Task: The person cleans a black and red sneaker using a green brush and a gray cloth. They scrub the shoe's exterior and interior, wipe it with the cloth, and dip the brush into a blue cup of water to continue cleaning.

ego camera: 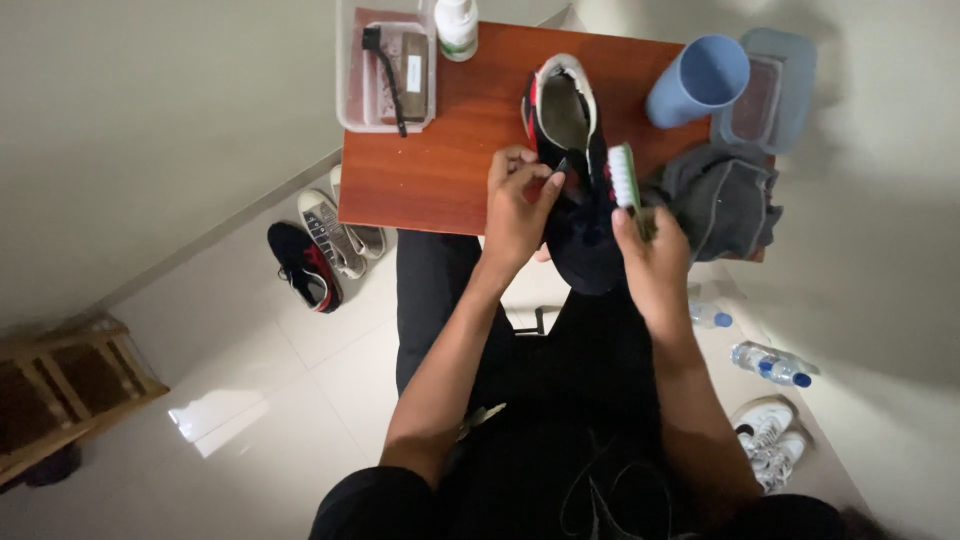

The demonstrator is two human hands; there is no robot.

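Observation:
A dark sneaker [572, 150] with red trim and a pale lining rests its heel on the red-brown table [440, 160], its toe hanging over the near edge above my lap. My left hand [518, 205] grips the shoe's left side near the tongue. My right hand [650, 255] holds a brush [624, 178] with a green back and white bristles against the shoe's right side.
A clear tub [386, 72] with a thin black brush and a block, a white bottle [457, 27], a blue cup [698, 80], a blue lidded box [770, 88] and a grey cloth [722, 200] sit on the table. Shoes [322, 245] and water bottles [772, 365] lie on the tiled floor.

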